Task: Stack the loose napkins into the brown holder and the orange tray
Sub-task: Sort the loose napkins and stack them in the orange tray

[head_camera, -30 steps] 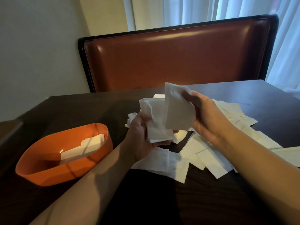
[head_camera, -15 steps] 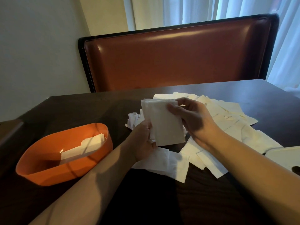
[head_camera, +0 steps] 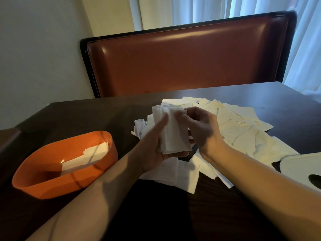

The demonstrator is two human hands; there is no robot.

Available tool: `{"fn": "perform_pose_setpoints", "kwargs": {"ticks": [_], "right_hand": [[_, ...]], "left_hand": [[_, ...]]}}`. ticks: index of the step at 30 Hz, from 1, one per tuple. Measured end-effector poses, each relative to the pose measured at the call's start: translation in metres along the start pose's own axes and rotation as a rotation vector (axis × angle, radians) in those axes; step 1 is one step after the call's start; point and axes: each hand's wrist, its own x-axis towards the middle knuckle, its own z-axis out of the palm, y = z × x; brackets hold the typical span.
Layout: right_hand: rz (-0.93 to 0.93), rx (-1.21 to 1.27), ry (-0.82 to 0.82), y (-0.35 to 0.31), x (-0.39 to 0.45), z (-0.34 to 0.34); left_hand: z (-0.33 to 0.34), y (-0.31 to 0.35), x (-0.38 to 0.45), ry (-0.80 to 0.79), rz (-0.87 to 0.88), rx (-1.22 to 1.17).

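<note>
Restaurant-style booth: padded brown bench back (head_camera: 187, 58), dark table (head_camera: 83, 113), curtained window (head_camera: 208, 9).

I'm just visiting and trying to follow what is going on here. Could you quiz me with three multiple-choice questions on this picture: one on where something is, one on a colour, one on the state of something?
1. Where is the tray in the picture?
A. left of the hands
B. on the bench seat
C. on top of the loose napkins

2. What colour is the tray?
A. blue
B. orange
C. green

3. What is in the left hand?
A. nothing
B. the tray
C. a small stack of napkins

Answers:
1 A: the tray sits on the table, left of both hands.
2 B: its wall is plainly orange.
3 C: the left hand grips a small stack of napkins, and the right hand pinches its upper edge; the loose napkins lie behind.
</note>
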Motion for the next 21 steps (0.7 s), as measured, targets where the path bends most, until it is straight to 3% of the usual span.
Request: {"fn": "perform_pose_setpoints", "kwargs": {"ticks": [4,12,16,18,21], "right_hand": [[0.007,0.034,-0.001,-0.004,0.001,0.000],[-0.021,-0.164,-0.163,-0.008,0.002,0.001],[0.095,-0.066,-0.549,-0.032,-0.003,-0.015],[0.006,-0.148,-0.613,-0.040,-0.004,-0.018],[-0.255,-0.413,-0.545,-0.045,-0.006,-0.019]], "left_hand": [[0.002,-0.002,0.004,0.121,-0.029,-0.059],[0.020,0.010,-0.005,0.193,0.181,-0.117],[0.029,0.025,-0.012,0.274,0.234,-0.101],[0.026,0.029,-0.018,0.293,0.327,-0.006],[0.013,0.025,-0.038,0.347,0.509,0.176]]}}
